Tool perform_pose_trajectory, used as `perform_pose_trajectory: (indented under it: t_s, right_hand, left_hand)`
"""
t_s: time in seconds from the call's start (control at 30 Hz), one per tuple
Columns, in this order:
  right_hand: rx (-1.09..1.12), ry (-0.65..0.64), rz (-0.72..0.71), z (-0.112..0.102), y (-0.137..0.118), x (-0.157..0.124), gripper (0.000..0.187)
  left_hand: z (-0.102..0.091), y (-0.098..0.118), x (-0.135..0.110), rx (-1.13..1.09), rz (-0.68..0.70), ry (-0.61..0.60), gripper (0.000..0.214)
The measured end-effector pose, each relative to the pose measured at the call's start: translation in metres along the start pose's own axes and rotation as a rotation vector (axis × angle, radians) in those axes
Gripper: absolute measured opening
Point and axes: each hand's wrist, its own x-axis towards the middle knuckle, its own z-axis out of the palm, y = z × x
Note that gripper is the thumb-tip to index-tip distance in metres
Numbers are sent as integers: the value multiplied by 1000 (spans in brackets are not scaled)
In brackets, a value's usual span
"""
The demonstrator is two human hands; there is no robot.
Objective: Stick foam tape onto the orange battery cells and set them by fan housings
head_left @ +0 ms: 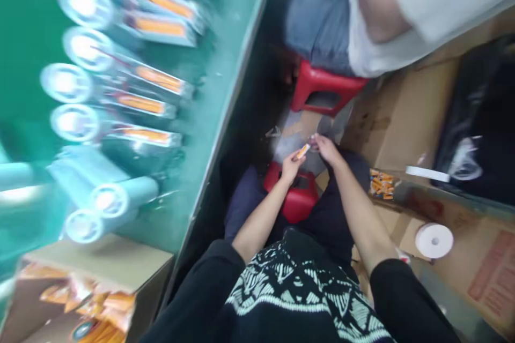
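Low between my knees, my left hand (pixel 293 165) is closed round one end of a small orange-and-white block (pixel 303 151). The block's free end points up and to the right, towards my other hand. My right hand (pixel 325 147) is just beyond it, its fingertips pinched together; whatever they hold is too small and blurred to make out. A red stool (pixel 300 195) shows below my hands, between my legs.
On the green table (pixel 217 64) at left lie several white cylinders (pixel 66 83) with orange-labelled pieces. An open carton (pixel 96 262) holds orange items. A co-worker (pixel 322 27) sits ahead on a red stool (pixel 325 88). Right are orange pieces (pixel 381 184) and a white roll (pixel 434 241).
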Motion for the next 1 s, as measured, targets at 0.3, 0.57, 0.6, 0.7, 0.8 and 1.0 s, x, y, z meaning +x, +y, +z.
perform_pose_trajectory:
  t_s: [0.3, 0.57, 0.6, 0.7, 0.8, 1.0]
  right_hand:
    - [220, 16, -411, 86, 32, -224, 73]
    - [206, -273, -364, 94, -2, -241, 40]
    - [183, -340, -372, 97, -13, -241, 40]
    - [138, -499, -385, 112, -48, -241, 47]
    - [84, -673, -403, 130, -85, -241, 54]
    - [-135, -957, -565, 166, -170, -251, 45]
  left_hand:
    - [-66, 36, -200, 199, 456, -286, 61]
    - [-192, 27, -345, 447, 733, 236, 48]
    - [-223, 22, -368, 540, 775, 478, 47]
    - [-328, -2, -442, 620, 611, 1131, 33]
    - [-409, -36, -503, 638, 405, 1374, 24]
    - [-433, -76, -530, 747, 137, 1306, 49]
